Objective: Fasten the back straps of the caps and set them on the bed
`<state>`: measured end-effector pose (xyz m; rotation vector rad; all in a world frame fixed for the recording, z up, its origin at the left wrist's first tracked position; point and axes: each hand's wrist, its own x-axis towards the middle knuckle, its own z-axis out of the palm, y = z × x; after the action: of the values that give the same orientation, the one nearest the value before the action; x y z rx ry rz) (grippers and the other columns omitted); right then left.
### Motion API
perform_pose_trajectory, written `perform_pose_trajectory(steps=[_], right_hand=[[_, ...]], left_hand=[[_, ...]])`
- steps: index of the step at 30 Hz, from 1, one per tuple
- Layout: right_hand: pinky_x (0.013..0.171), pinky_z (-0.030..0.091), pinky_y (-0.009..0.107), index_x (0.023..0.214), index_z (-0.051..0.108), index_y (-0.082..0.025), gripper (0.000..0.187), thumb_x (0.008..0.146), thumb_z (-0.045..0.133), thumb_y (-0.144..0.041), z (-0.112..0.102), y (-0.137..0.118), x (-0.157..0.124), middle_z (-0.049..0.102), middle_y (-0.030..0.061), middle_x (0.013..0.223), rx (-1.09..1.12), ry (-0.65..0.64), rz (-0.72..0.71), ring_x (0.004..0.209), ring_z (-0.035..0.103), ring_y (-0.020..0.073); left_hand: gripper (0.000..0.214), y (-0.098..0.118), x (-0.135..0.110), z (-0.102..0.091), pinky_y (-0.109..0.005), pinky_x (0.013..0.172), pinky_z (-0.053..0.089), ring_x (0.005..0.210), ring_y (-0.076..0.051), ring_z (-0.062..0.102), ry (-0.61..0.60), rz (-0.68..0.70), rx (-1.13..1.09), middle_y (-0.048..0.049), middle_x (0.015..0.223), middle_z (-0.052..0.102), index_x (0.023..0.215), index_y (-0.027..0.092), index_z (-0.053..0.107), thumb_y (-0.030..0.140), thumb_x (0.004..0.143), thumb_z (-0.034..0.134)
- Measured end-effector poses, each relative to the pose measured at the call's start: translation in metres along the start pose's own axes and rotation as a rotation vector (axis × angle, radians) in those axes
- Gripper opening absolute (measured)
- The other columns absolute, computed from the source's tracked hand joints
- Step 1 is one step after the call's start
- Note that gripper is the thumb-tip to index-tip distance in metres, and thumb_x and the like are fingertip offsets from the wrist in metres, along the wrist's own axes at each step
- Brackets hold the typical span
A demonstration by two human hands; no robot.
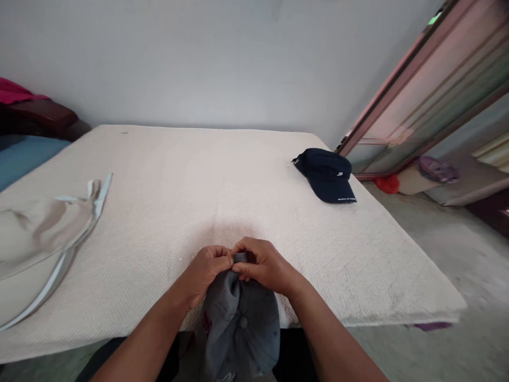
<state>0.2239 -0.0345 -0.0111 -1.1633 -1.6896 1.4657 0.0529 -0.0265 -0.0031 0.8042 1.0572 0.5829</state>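
Observation:
A grey cap [242, 318] with a top button and red lettering on its side lies at the near edge of the bed. My left hand [207, 273] and my right hand [264, 265] meet at its far end, both closed in a pinch on the cap's back strap. The fingertips of the two hands touch each other there.
The hands work over a cream-covered mattress [207, 191]. A dark navy cap [328, 174] lies at its far right corner. A beige wide-brimmed hat [35, 239] with a pale trim sits at the left edge. Sliding glass doors [433, 95] stand to the right, above a grey floor.

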Motion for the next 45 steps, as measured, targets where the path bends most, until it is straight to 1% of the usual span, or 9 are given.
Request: perform_pose_trajectory(steps=[4, 8, 12, 16, 22, 27, 32, 38, 45], right_hand=[[0.055, 0.046, 0.022, 0.090, 0.057, -0.019, 0.013, 0.079, 0.063, -0.020, -0.001, -0.002, 0.000, 0.059, -0.0024, 0.069, -0.016, 0.007, -0.004, 0.057, 0.058, 0.0104], [0.057, 0.046, 0.022, 0.092, 0.058, -0.020, 0.017, 0.077, 0.064, -0.019, -0.002, -0.005, -0.001, 0.060, -0.0021, 0.070, -0.062, -0.003, -0.014, 0.060, 0.059, 0.0104], [0.056, 0.047, 0.022, 0.093, 0.057, -0.019, 0.011, 0.083, 0.055, -0.020, 0.000, -0.004, 0.000, 0.060, -0.0012, 0.073, 0.040, -0.024, -0.024, 0.059, 0.058, 0.0092], [0.051, 0.047, 0.020, 0.083, 0.055, -0.018, 0.007, 0.084, 0.048, -0.015, 0.003, 0.001, 0.002, 0.055, -0.0030, 0.060, 0.108, 0.006, 0.042, 0.054, 0.058, 0.0093], [0.047, 0.048, 0.018, 0.079, 0.054, -0.018, 0.015, 0.077, 0.045, -0.006, 0.005, 0.002, 0.004, 0.055, -0.0036, 0.060, 0.151, 0.034, 0.108, 0.052, 0.059, 0.0085], [0.048, 0.048, 0.019, 0.079, 0.053, -0.018, 0.007, 0.080, 0.049, -0.012, 0.005, 0.005, 0.005, 0.055, -0.0033, 0.058, 0.176, -0.002, 0.112, 0.053, 0.060, 0.0096], [0.046, 0.048, 0.019, 0.074, 0.052, -0.018, 0.009, 0.078, 0.050, -0.010, 0.008, 0.009, 0.006, 0.056, -0.0029, 0.056, 0.166, 0.041, 0.138, 0.051, 0.060, 0.0107], [0.047, 0.048, 0.019, 0.074, 0.052, -0.017, 0.008, 0.077, 0.051, -0.010, 0.010, 0.007, 0.007, 0.056, -0.0024, 0.054, 0.176, 0.084, 0.133, 0.050, 0.058, 0.0098], [0.047, 0.046, 0.018, 0.075, 0.053, -0.017, 0.009, 0.078, 0.050, -0.010, 0.008, 0.007, 0.007, 0.057, -0.0026, 0.055, 0.168, 0.084, 0.139, 0.049, 0.057, 0.0088]], left_hand=[[0.010, 0.000, 0.001, 0.001, -0.022, 0.051, 0.037, 0.050, -0.009, 0.050, -0.017, -0.012, -0.045, 0.0002, 0.056, 0.057, 0.059, 0.015, 0.055, 0.016, 0.062, 0.064], [0.005, -0.004, 0.004, 0.000, -0.022, 0.051, 0.037, 0.049, -0.009, 0.048, -0.004, 0.001, -0.012, 0.0006, 0.056, 0.056, 0.061, 0.014, 0.057, 0.015, 0.063, 0.062], [0.005, -0.008, 0.005, -0.001, -0.024, 0.053, 0.037, 0.052, -0.011, 0.050, -0.015, 0.044, 0.043, -0.0001, 0.058, 0.056, 0.066, 0.014, 0.060, 0.019, 0.066, 0.060], [0.010, -0.011, 0.005, 0.001, -0.022, 0.049, 0.032, 0.050, -0.009, 0.044, 0.008, 0.075, 0.104, 0.0011, 0.054, 0.052, 0.058, 0.015, 0.054, 0.019, 0.067, 0.056], [0.012, -0.012, 0.005, 0.002, -0.023, 0.047, 0.028, 0.047, -0.008, 0.035, 0.034, 0.083, 0.141, 0.0045, 0.050, 0.042, 0.055, 0.017, 0.046, 0.017, 0.066, 0.051], [0.011, -0.012, 0.005, 0.002, -0.023, 0.047, 0.027, 0.047, -0.008, 0.036, 0.023, 0.078, 0.159, 0.0032, 0.051, 0.046, 0.056, 0.017, 0.047, 0.019, 0.066, 0.052], [0.011, -0.011, 0.007, 0.004, -0.024, 0.049, 0.028, 0.049, -0.009, 0.039, 0.068, 0.075, 0.264, 0.0030, 0.053, 0.048, 0.057, 0.018, 0.047, 0.022, 0.067, 0.052], [0.008, -0.007, 0.011, 0.004, -0.025, 0.056, 0.035, 0.060, -0.012, 0.048, 0.206, 0.244, 0.487, -0.0024, 0.071, 0.059, 0.056, 0.017, 0.048, 0.018, 0.061, 0.054], [0.012, -0.005, 0.008, -0.002, -0.025, 0.057, 0.037, 0.060, -0.013, 0.049, 0.112, 0.144, 0.389, -0.0019, 0.071, 0.058, 0.063, 0.016, 0.054, 0.027, 0.065, 0.059]])
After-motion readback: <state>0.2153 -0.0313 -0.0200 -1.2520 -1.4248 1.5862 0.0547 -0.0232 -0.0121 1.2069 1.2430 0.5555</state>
